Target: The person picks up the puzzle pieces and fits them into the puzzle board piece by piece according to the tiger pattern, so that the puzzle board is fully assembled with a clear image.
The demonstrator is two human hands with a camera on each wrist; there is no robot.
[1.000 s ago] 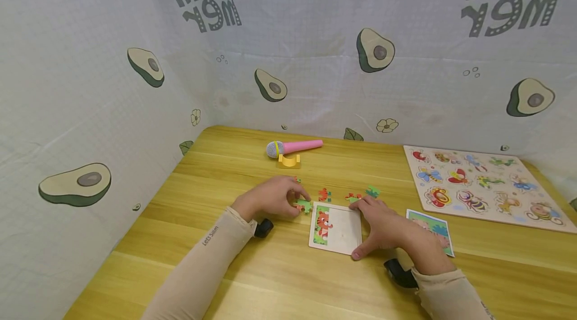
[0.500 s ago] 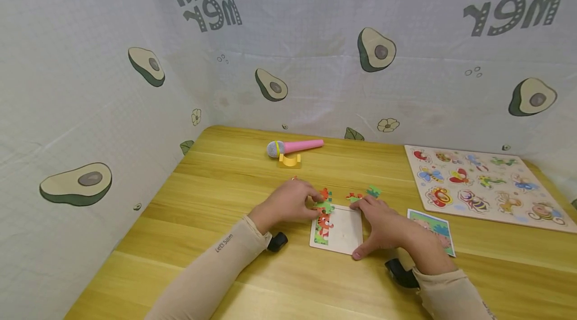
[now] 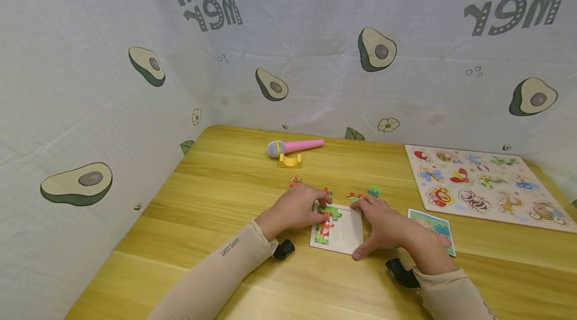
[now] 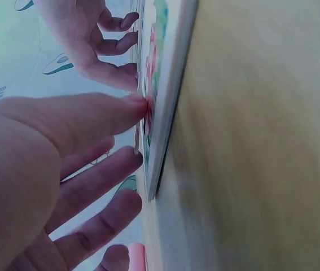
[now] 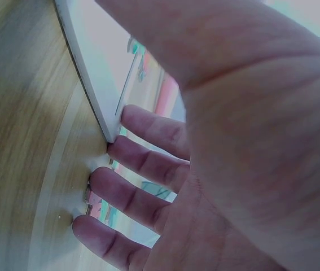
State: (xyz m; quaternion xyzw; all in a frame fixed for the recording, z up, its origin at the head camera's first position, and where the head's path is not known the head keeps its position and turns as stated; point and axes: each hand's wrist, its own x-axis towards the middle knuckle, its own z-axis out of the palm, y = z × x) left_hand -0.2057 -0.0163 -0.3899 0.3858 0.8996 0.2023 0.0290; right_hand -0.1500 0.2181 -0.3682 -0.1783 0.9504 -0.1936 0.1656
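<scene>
My left hand [image 3: 297, 206] is over the upper left of a small square puzzle tray [image 3: 349, 232], pinching a green and orange jigsaw piece [image 3: 334, 213] with thumb and fingertips. In the left wrist view, the thumb [image 4: 106, 118] presses at the piece's face, close over the tray. Joined tiger pieces [image 3: 322, 235] fill the tray's left strip; the rest of its bed is bare pale wood. On the tray's right side, my right hand [image 3: 388, 225] grips the frame, thumb at the near corner and fingers at the far one. The right wrist view shows its fingertips [image 5: 134, 116] against the frame edge.
Behind the tray lie loose jigsaw pieces [image 3: 295, 181], [image 3: 354, 196], and a green piece [image 3: 373, 191]. A picture card [image 3: 434, 230] sits partly behind the right forearm. Further back are a pink toy microphone [image 3: 297, 146], a yellow stand [image 3: 290, 162] and an insect puzzle board [image 3: 491, 192].
My left hand has moved right, carrying the green and orange jigsaw piece from beside the tray to its upper left, above the tiger pieces. The right hand has stayed on the tray.
</scene>
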